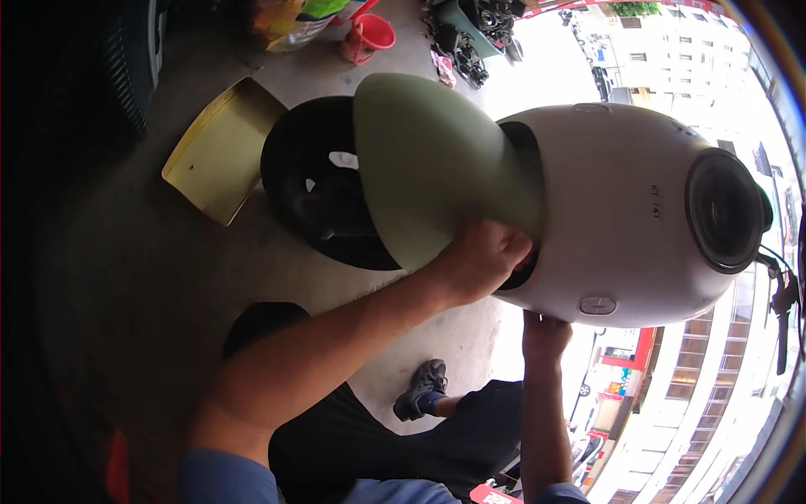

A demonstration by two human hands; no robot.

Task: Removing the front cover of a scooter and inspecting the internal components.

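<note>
A large white rounded shell (613, 210) with a dark round lens (726, 210) fills the right side. From its dark opening a smooth pale green curved panel (428, 168) extends left. My left hand (487, 259) is closed at the panel's lower edge, beside that opening; what its fingers hold is hidden, though a bit of red shows near them. Below the shell, my right hand (547, 338) reaches up against its underside, with the fingertips out of sight. A black oval part (315, 181) with cut-out holes lies behind the green panel's left end.
On the grey floor, a yellow tray-like piece (222, 151) lies at left. Farther back stand a red bucket (368, 39), a colourful bag (290, 21) and a bin of dark parts (474, 34). A black handlebar-like part (782, 307) shows at far right.
</note>
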